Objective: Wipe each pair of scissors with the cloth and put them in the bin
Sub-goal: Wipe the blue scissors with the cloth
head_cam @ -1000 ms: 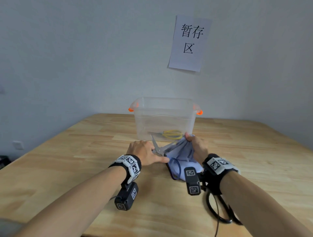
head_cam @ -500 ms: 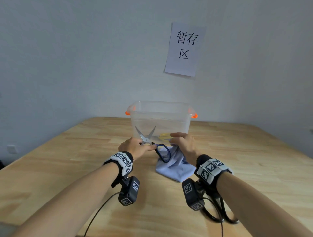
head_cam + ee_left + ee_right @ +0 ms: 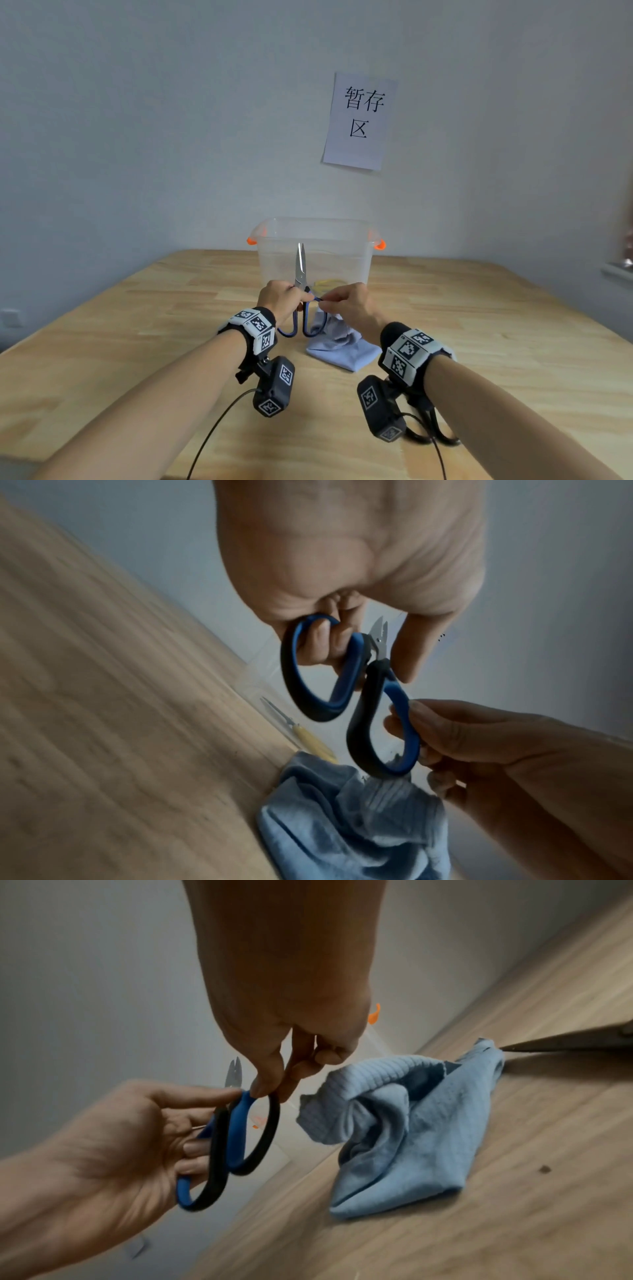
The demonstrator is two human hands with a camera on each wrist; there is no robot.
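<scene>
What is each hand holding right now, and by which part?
Both hold the blue-handled scissors, blades up: left hand has fingers through one handle loop, right hand pinches the other loop. The cloth lies unheld.

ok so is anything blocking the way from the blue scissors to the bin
Nothing visible does. Both hands hold the blue scissors upright just in front of the clear bin, whose top is open. The cloth lies below, out of the path.

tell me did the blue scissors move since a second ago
Yes. The blue scissors rose off the cloth; their blades now point upright in front of the bin.
</scene>
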